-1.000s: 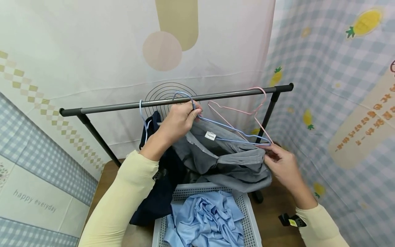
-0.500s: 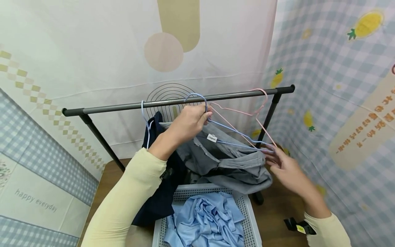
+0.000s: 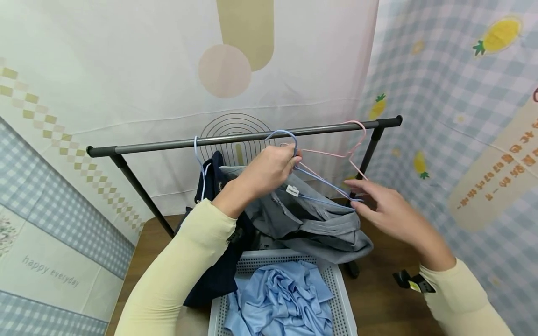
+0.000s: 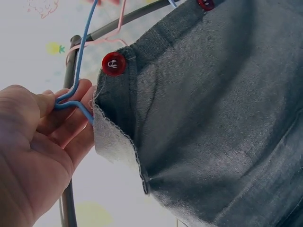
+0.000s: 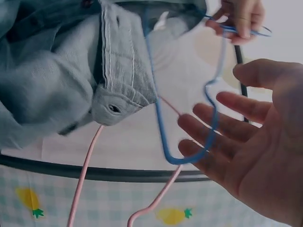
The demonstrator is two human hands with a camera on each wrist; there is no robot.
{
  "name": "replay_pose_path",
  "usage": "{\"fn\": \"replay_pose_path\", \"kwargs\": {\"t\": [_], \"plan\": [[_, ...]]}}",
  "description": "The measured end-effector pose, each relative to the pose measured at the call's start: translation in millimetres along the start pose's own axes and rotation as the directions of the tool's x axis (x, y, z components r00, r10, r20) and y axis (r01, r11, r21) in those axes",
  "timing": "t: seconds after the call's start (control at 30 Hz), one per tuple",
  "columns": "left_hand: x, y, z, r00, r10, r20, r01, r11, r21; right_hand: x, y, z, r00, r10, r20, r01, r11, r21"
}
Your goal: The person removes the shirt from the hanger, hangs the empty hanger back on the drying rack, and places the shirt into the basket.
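Observation:
In the head view my left hand (image 3: 275, 163) grips the neck of a blue wire hanger (image 3: 323, 179), whose hook overlaps the rack's bar. The left wrist view shows the blue wire pinched by the thumb against the fingers. A grey buttoned garment (image 3: 311, 224) with a white label is on this hanger; red buttons (image 4: 113, 64) show up close. My right hand (image 3: 386, 210) is at the hanger's right end. In the right wrist view its fingers (image 5: 227, 127) are spread and relaxed beside the bare blue loop, with the garment's buttonhole corner (image 5: 113, 109) left of it.
A dark metal rack bar (image 3: 159, 146) runs across. An unloaded pink hanger (image 3: 357, 149) hangs at its right end, behind the blue one. At left hangs a navy garment (image 3: 214, 172) on another blue hanger. Below stands a grey basket (image 3: 344, 298) holding light blue cloth (image 3: 281, 294).
My left hand has slid rightward along the bar with the blue hanger. The right hand has loosened from the hanger's end and garment edge, and its thumb and fingers have spread apart.

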State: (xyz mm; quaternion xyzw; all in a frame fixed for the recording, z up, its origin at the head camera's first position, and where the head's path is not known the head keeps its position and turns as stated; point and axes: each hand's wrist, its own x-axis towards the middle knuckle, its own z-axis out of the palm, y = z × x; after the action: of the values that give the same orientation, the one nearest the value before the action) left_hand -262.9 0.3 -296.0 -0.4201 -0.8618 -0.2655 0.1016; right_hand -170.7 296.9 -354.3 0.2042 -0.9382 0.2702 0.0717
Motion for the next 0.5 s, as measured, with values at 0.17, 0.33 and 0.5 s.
{"fn": "replay_pose_path", "kwargs": {"t": [0.17,0.33,0.5], "plan": [[4.9,7.1,1.1,1.0,0.006,0.023,-0.007,1.0,0.03,21,3,2,0.995,-0.054,0.085,0.058,0.997,-0.053],[6.4,10.7,2.8,1.0,0.015,0.024,-0.015,1.0,0.022,32,4,7,0.983,-0.047,0.177,0.046,0.999,0.006],[5.8,11.2,5.6,0.999,0.032,0.028,-0.033,0.999,0.014,37,7,12,0.963,-0.029,0.267,0.003,0.995,0.096]]}}
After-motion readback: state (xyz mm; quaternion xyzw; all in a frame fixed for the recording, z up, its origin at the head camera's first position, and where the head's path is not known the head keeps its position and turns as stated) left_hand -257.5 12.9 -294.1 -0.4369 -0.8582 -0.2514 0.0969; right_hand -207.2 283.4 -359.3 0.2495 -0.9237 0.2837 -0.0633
